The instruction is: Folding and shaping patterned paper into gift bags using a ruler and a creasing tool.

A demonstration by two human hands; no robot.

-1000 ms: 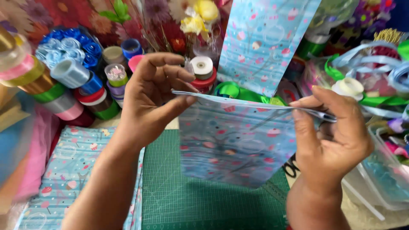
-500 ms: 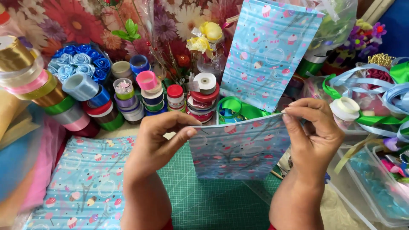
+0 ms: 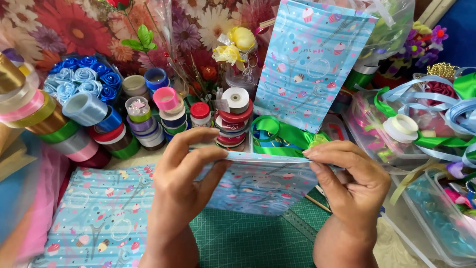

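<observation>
Blue patterned paper sheet (image 3: 258, 186), printed with small cupcakes and towers, is held upright over a green gridded cutting mat (image 3: 248, 243) at the near centre. Left hand (image 3: 181, 193) pinches the sheet's folded top edge between thumb and fingers; right hand (image 3: 349, 181) grips the same edge at its other end, fingertips closed on the fold. A matching flat sheet of blue patterned paper (image 3: 99, 213) lies on the table just beside the left forearm. A clear plastic box (image 3: 436, 218) sits near the right wrist. Beyond the held sheet, green satin ribbon (image 3: 280, 134) lies coiled, with a stack of red and white ribbon spools (image 3: 233, 119) beside it. Farther left stand spools of pink, green and gold ribbon (image 3: 49, 119). At the back, a tall blue patterned paper bag (image 3: 312, 64) stands upright, blue satin roses (image 3: 79, 79) cluster at left, and a floral backdrop (image 3: 74, 25) closes the scene.
</observation>
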